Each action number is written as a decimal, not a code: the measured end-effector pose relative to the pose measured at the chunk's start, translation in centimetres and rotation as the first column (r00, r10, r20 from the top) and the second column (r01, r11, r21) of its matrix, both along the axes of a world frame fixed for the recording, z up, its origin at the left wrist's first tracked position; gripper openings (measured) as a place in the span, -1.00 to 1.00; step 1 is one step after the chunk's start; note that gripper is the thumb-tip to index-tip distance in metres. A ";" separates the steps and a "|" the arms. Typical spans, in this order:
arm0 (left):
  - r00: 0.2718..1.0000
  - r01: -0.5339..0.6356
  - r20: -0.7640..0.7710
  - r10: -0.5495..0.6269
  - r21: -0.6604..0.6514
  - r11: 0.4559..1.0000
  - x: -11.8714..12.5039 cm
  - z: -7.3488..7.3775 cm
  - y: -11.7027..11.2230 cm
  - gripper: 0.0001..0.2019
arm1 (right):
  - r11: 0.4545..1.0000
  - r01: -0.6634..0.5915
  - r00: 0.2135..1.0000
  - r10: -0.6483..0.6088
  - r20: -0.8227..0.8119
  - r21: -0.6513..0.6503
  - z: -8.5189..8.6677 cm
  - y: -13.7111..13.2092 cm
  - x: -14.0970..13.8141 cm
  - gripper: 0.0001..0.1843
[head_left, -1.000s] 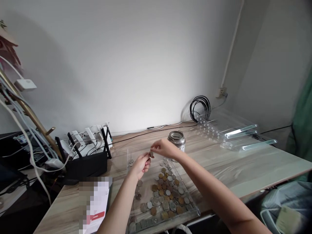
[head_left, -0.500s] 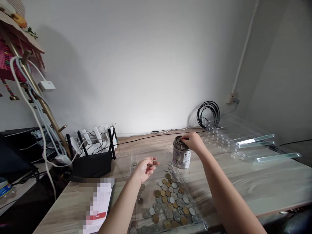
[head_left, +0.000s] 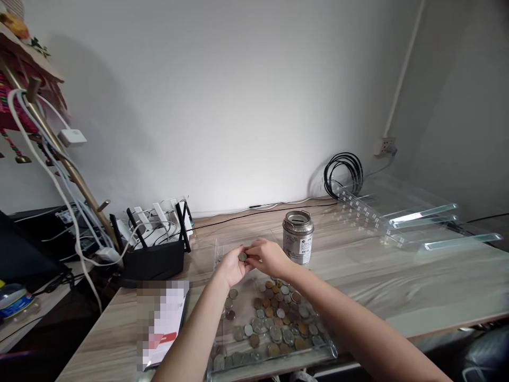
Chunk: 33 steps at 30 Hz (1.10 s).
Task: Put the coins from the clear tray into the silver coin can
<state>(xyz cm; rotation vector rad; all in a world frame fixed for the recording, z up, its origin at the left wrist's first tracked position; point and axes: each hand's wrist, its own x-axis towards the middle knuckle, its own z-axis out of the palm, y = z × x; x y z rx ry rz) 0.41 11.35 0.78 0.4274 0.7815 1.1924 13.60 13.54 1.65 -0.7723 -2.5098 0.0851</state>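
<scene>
A clear tray (head_left: pixel 318 354) near the front table edge holds several silver and brass coins (head_left: pixel 274 324). Above its far end my left hand (head_left: pixel 231 267) is closed around coins, one coin (head_left: pixel 242 256) showing at its fingertips. My right hand (head_left: pixel 267 257) meets it there, fingers pinched on that same coin. A silver tin can with a slotted lid (head_left: pixel 298 236) stands upright just right of my hands, behind the tray.
A black router (head_left: pixel 153 260) with white plugs and cables sits at the left. A white and red card (head_left: pixel 163 326) lies beside the tray. Clear acrylic trays (head_left: pixel 413 223) and a black cable coil (head_left: pixel 344 174) are at the back right on the wooden table (head_left: pixel 397 289).
My right hand left the top of the can and came back left to my left hand, pinching a coin there. My left hand rose slightly.
</scene>
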 end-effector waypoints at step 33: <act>0.989 0.009 -0.150 -0.001 0.055 0.998 -0.4 0.7 -0.3 -0.85 | 0.785 0.620 0.768 -0.612 -0.187 -0.024 4.8 6.7 11.9 -0.80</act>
